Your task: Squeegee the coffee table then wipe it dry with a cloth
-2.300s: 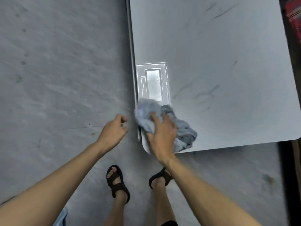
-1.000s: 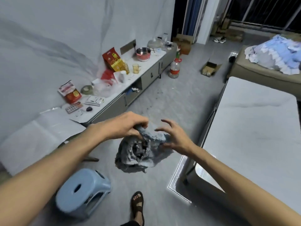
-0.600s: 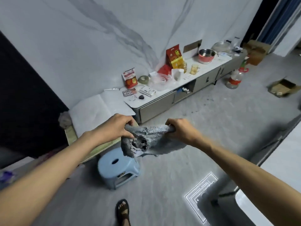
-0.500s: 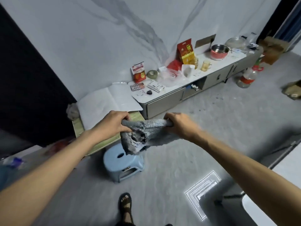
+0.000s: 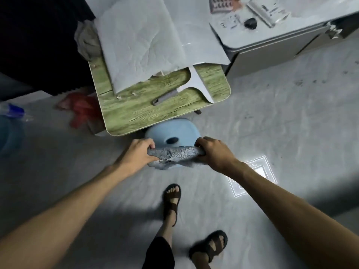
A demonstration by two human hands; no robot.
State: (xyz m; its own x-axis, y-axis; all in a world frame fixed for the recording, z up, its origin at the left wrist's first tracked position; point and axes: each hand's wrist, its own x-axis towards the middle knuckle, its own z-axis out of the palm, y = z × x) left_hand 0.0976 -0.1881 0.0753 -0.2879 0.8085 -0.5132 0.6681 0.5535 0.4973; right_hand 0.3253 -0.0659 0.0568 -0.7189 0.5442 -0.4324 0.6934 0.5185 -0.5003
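Since 0.5 s ago: view tips down from wall to floor; cloth drawn tighter. Grey mottled cloth (image 5: 174, 153), rolled rope-like, is held in air above light blue plastic stool (image 5: 172, 131), long axis left–right. Left hand (image 5: 138, 152) grips 1 end, right hand (image 5: 212, 153) the other, both fists curled round it. Coffee table out of view. Judgement: wringing step; both hands equally near, must twist oppositely about that axis.

You look down on a speckled grey-and-white cloth (image 5: 174, 152), a pale blue stool (image 5: 186, 129), a surface (image 5: 155, 113) patterned in green wood grain under a plain white sheet (image 5: 139, 39), a red bag (image 5: 81, 109), dark sandals (image 5: 172, 199) and a mottled grey floor (image 5: 272, 123).
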